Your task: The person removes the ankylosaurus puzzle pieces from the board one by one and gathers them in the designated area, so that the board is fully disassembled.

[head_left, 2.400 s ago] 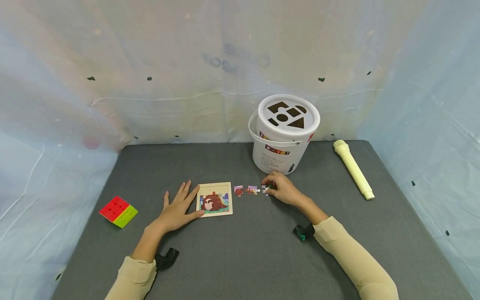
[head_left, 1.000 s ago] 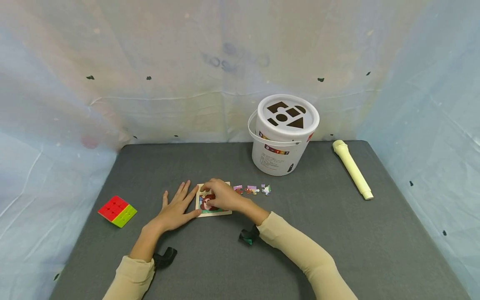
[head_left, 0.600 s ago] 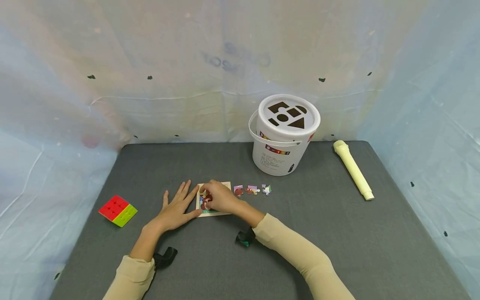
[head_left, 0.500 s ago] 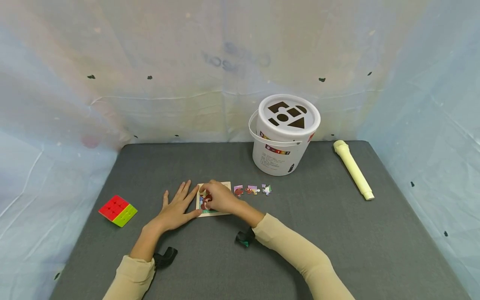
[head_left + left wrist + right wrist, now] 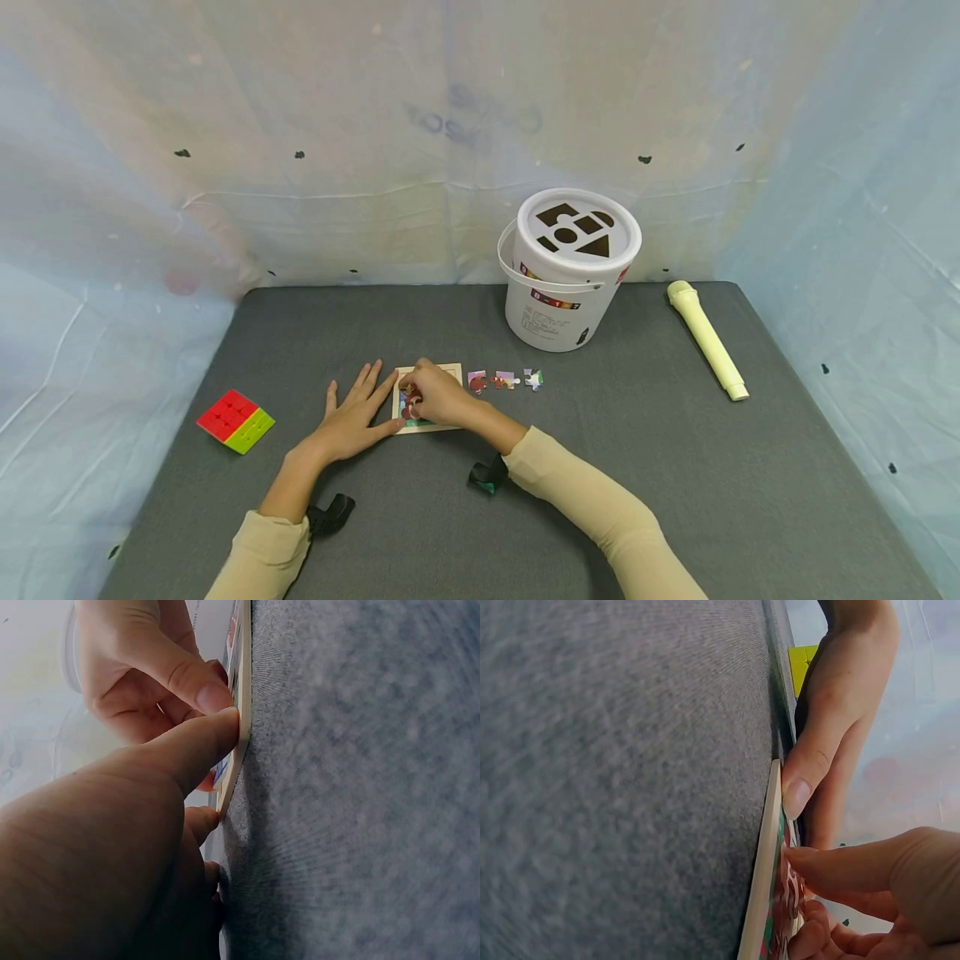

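Note:
A small wooden jigsaw tray point(image 5: 427, 430) with a cartoon animal picture lies flat on the table. My left hand point(image 5: 348, 429) is spread flat at its left side, the thumb pressing on the near left corner and a fingertip at the far left one. Over the tray, my right hand point(image 5: 446, 396) pinches a puzzle piece, mostly hidden under the fingers, at the left part of the picture. A bluish edge point(image 5: 221, 772) sticks up under those fingers in the left wrist view. Right of the tray sit three loose pieces: one point(image 5: 477, 382), another point(image 5: 506, 380) and a third point(image 5: 533, 379).
A white bucket point(image 5: 551, 312) with shape cutouts in its lid stands behind the loose pieces. To the left is a red and yellow-green puzzle cube point(image 5: 236, 421). At the far right lies a pale yellow microphone-shaped stick point(image 5: 707, 340). Plastic sheeting surrounds the grey table.
My right hand has let go of the third loose piece and moved left onto the tray, where its fingers have since shifted only slightly. My left hand has stayed in place.

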Tool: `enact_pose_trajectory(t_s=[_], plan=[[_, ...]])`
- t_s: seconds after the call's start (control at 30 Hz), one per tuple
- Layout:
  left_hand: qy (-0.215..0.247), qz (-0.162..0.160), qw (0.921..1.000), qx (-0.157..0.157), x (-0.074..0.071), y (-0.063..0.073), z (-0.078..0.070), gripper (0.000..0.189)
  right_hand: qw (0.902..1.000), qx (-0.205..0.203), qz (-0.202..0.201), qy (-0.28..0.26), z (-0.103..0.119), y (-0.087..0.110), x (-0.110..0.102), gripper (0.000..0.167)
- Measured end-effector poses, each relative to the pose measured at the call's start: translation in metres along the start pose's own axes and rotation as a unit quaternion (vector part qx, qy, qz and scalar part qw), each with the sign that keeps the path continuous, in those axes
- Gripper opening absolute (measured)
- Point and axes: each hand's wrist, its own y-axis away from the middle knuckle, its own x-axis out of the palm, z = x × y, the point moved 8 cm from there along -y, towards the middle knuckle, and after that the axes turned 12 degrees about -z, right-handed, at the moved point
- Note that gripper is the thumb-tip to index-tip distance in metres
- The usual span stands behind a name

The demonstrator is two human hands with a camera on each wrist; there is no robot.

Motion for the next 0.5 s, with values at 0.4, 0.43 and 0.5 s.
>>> enact_pose_trajectory(t_s=[0.4, 0.43, 0.5], plan=[[-0.002, 0.0, 1.0, 0.0, 0.008, -0.002, 0.011, 0.088, 0.9961, 0.034, -0.037, -0.072, -0.01, -0.003, 0.001, 0.02], [-0.003, -0.001, 1.0, -0.001, 0.008, -0.002, 0.012, 0.088, 0.9948, 0.039, -0.038, -0.086, -0.012, -0.004, 0.001, 0.018], [-0.006, -0.002, 1.0, 0.0, 0.009, -0.002, 0.012, 0.088, 0.9924, 0.046, -0.038, -0.108, -0.014, -0.005, 0.001, 0.016]])
